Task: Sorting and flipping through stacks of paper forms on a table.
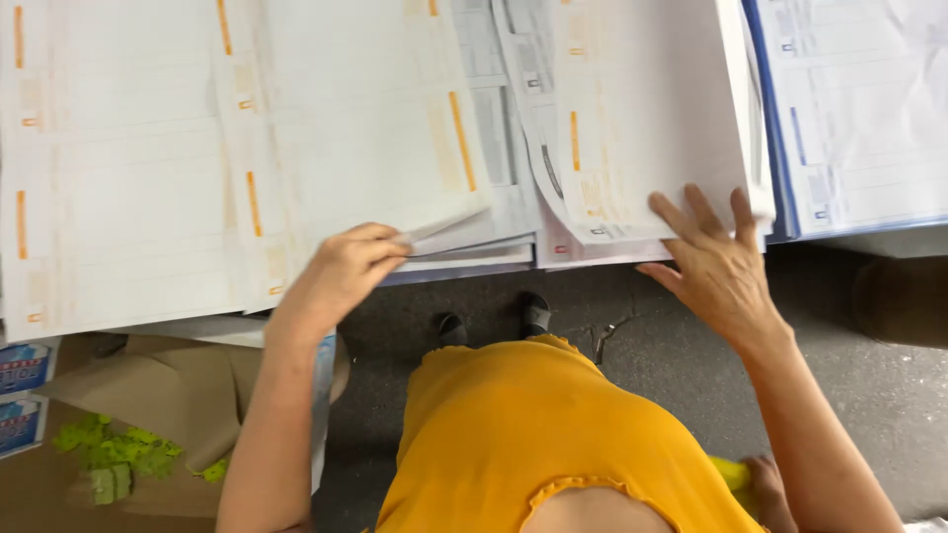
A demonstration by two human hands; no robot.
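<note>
1. The wide stack of white sheets with orange bars (pixel 197 148) fills the frame from nine o'clock to twelve o'clock. Its long axis runs left to right, and its near right corner points toward five o'clock, down at your left hand.
2. The middle stack of white sheets (pixel 642 109) sits at one o'clock, its long axis running away from you toward twelve o'clock. Its near edge overhangs the dark floor (pixel 612 316), and its lowest sheets fan out a little at the bottom.
3. The blue-edged stack (pixel 859 109) lies at two o'clock, just beside the middle stack and apart from both of your hands.
4. Between the two big stacks, grey printed sheets (pixel 504 138) show in the gap at twelve o'clock, lying under both.
5. Your left hand (pixel 341 271) is curled nearly closed, fingers and thumb pinching the lifted near corner of a few sheets at the right end of the wide stack. That corner juts out of your fingertips toward three o'clock, and the rest of the stack lies up and left of your grip.
6. Your right hand (pixel 716 262) is spread open and flat, gripping nothing. Its fingertips press on the near right corner of the middle stack, which lies at eleven o'clock from your palm.
7. Green scraps (pixel 118 454) lie on brown paper at eight o'clock, well apart from your hands.
</note>
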